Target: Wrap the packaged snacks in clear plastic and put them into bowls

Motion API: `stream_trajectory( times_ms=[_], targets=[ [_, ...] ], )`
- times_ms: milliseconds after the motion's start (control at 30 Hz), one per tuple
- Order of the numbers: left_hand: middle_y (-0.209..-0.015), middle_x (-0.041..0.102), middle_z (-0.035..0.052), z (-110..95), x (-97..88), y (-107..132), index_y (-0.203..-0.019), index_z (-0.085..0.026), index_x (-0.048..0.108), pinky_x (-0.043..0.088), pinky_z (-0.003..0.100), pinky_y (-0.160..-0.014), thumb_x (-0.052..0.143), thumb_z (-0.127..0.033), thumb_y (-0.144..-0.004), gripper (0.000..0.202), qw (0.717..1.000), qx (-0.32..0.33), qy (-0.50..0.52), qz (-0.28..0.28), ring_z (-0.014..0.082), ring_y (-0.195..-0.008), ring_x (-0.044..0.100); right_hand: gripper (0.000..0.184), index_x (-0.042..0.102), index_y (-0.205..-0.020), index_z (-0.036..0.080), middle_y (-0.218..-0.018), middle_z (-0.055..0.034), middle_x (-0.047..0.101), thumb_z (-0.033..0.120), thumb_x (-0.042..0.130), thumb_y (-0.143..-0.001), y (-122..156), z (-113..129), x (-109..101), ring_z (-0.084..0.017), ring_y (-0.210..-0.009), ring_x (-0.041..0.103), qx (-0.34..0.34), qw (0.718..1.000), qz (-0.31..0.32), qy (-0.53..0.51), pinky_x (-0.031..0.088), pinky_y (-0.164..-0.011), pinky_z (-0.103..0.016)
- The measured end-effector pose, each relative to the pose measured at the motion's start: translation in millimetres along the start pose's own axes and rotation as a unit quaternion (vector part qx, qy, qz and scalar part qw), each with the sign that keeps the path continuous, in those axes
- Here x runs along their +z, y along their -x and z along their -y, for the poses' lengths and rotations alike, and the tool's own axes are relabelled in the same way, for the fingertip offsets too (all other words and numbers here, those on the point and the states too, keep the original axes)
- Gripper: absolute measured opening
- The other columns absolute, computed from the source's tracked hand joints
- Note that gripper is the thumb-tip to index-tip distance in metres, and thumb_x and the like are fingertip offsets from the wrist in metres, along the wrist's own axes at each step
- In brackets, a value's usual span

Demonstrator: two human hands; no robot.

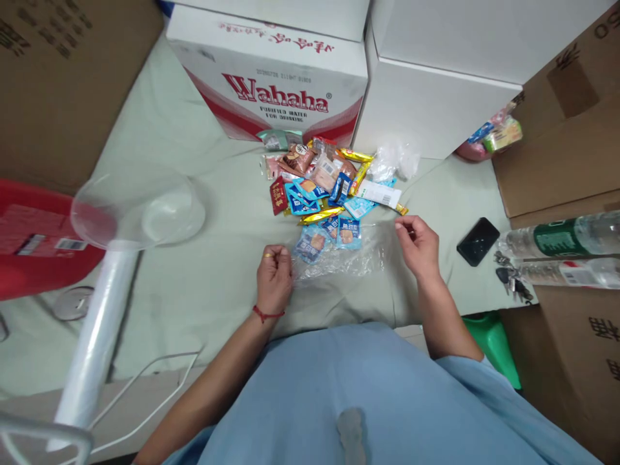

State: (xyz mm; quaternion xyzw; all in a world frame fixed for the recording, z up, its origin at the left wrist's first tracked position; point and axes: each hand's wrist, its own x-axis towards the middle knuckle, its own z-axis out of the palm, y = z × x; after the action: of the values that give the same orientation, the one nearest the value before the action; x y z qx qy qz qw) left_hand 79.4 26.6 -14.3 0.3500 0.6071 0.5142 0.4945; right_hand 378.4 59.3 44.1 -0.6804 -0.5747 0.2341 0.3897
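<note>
My left hand [274,279], with a ring and a red cord at the wrist, is closed at the left edge of a clear plastic bag [356,261] and appears to grip it. Some blue snack packets [310,243] lie in or on the bag; I cannot tell which. On the right, my right hand [420,247] is closed in a pinch, and what its fingertips hold cannot be made out. Just beyond both hands is a pile of small wrapped snacks, with gold sticks [320,215], a dark red packet [278,196] and a white-labelled packet [378,193].
A white Wahaha carton [290,97] and a plain white box [416,103] stand behind the pile. To the left are a clear round tub [138,206] and a roll of film [99,336]. A phone [478,241], keys [513,284] and bottles [562,237] lie right.
</note>
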Motion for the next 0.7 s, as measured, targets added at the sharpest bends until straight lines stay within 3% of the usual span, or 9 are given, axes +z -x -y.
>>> stream_trajectory(
  times_ms=[133, 267, 333, 400, 500, 600, 700],
  targets=[
    [-0.062, 0.043, -0.0068, -4, 1.2, 5, -0.088, -0.025, 0.050, 0.033, 0.022, -0.043, 0.069, -0.052, -0.093, 0.033, 0.999, -0.008, 0.047, 0.004, 0.0106, -0.049, 0.037, 0.022, 0.074, -0.103, 0.026, -0.095, -0.0060, 0.071, 0.039, 0.057, -0.101, 9, 40, 29, -0.022, -0.088, 0.064, -0.114, 0.983, 0.135, -0.042, 0.050, -0.085, -0.036],
    [-0.065, 0.046, -0.0055, -4, 4.0, 11, -0.090, -0.025, 0.050, 0.036, 0.023, -0.046, 0.067, -0.054, -0.094, 0.034, 0.999, -0.008, 0.052, 0.012, 0.0117, -0.052, 0.042, 0.028, 0.069, -0.125, 0.026, -0.119, -0.0097, 0.067, 0.026, 0.054, -0.101, 16, 62, 70, -0.023, -0.104, 0.062, -0.259, 0.921, 0.290, -0.006, 0.049, -0.089, -0.035],
    [-0.066, 0.048, -0.0050, -3, 3.9, 13, -0.091, -0.025, 0.050, 0.039, 0.023, -0.048, 0.064, -0.056, -0.095, 0.034, 0.999, 0.008, 0.037, 0.019, 0.0121, -0.054, 0.044, 0.031, 0.069, -0.126, 0.026, -0.126, -0.0102, 0.063, 0.021, 0.052, -0.101, 18, 67, 90, -0.024, -0.106, 0.059, -0.304, 0.894, 0.325, 0.057, 0.047, -0.085, -0.033],
    [-0.067, 0.049, -0.0052, -2, 1.9, 12, -0.092, -0.025, 0.050, 0.040, 0.023, -0.050, 0.060, -0.057, -0.097, 0.034, 0.999, 0.029, 0.020, 0.014, 0.0120, -0.054, 0.047, 0.028, 0.073, -0.114, 0.025, -0.122, -0.0099, 0.064, 0.021, 0.047, -0.103, 20, 67, 102, -0.024, -0.106, 0.057, -0.326, 0.877, 0.332, 0.119, 0.046, -0.083, -0.034],
    [-0.067, 0.050, -0.0065, -1, -4.1, 10, -0.093, -0.025, 0.048, 0.038, 0.023, -0.048, 0.057, -0.057, -0.099, 0.034, 0.998, 0.048, -0.006, -0.031, 0.0111, -0.050, 0.047, 0.034, 0.074, -0.100, 0.023, -0.115, -0.0110, 0.066, 0.024, 0.041, -0.106, 30, 63, 100, -0.025, -0.106, 0.057, -0.327, 0.881, 0.303, 0.161, 0.045, -0.087, -0.036],
    [-0.068, 0.053, -0.0069, 1, -9.9, 7, -0.094, -0.025, 0.047, 0.038, 0.023, -0.045, 0.055, -0.054, -0.100, 0.031, 0.996, 0.038, -0.027, -0.080, 0.0106, -0.046, 0.048, 0.034, 0.073, -0.101, 0.022, -0.122, -0.0119, 0.067, 0.022, 0.039, -0.106, 56, 54, 78, -0.025, -0.107, 0.059, -0.293, 0.900, 0.277, 0.166, 0.047, -0.089, -0.036],
    [-0.067, 0.055, -0.0064, 5, -12.8, 6, -0.094, -0.025, 0.048, 0.039, 0.024, -0.048, 0.054, -0.050, -0.100, 0.027, 0.997, 0.017, -0.018, -0.073, 0.0116, -0.048, 0.050, 0.030, 0.074, -0.104, 0.024, -0.130, -0.0114, 0.068, 0.023, 0.044, -0.104, 91, 42, 52, -0.025, -0.109, 0.062, -0.255, 0.900, 0.318, 0.157, 0.050, -0.089, -0.037]
  ],
)
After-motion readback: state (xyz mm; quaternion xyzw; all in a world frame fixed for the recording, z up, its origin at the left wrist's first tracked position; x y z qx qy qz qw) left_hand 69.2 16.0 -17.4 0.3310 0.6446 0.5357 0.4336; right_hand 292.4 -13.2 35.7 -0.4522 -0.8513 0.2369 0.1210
